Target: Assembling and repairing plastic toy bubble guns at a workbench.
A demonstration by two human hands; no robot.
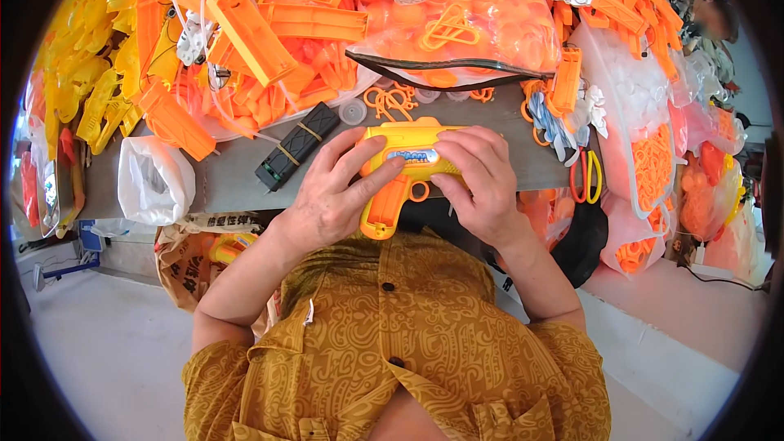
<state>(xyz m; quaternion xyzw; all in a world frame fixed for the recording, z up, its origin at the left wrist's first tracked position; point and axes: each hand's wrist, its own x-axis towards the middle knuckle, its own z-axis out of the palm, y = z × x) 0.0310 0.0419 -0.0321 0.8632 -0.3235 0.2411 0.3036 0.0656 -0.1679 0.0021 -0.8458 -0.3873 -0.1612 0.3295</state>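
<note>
Between my two hands is a yellow toy gun (420, 173) with an orange grip, held just off the near edge of the table. A small shiny sticker (415, 156) with blue print lies on its side. My left hand (331, 192) is closed on the rear of the body, its thumb and index finger pressing next to the sticker. My right hand (482, 180) grips the other end, fingers over the top and thumb below. An orange ring trigger (419, 191) shows between the hands. To the left rests a black block (298, 145) bound with rubber bands.
Orange shells (253, 37) and yellow shells (90, 73) are heaped across the back and left. A clear zip bag (490, 28) holds orange parts. A white plastic bag (155, 180) sits left; red-and-yellow handles (594, 177) hang right. A paper bag (184, 265) stands below the table.
</note>
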